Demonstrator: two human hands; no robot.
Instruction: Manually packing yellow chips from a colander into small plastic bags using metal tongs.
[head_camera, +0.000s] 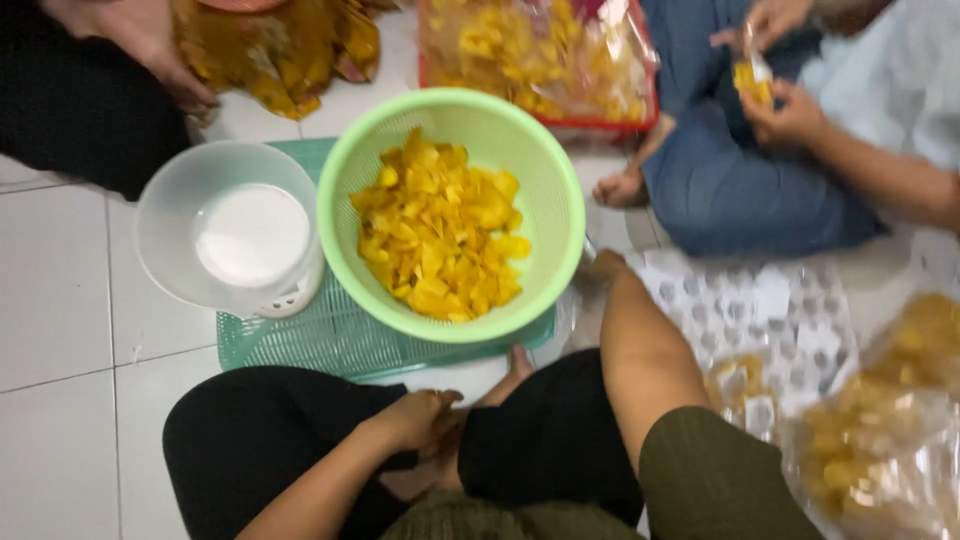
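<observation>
Hands first: the left hand (415, 420) rests loosely curled and empty on the lap; the right hand (600, 270) reaches past the green basket (555, 190), and I cannot tell what it grips. Yellow chips (440, 235) fill that basket on a green tray (300, 340) on the floor. They look light, brittle, best pinched gently.

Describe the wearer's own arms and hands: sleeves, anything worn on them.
Both forearms are bare. The right arm shows a short olive-green ribbed sleeve at the upper arm. No rings, watch or gloves show on the left hand; the right hand is blurred.
</observation>
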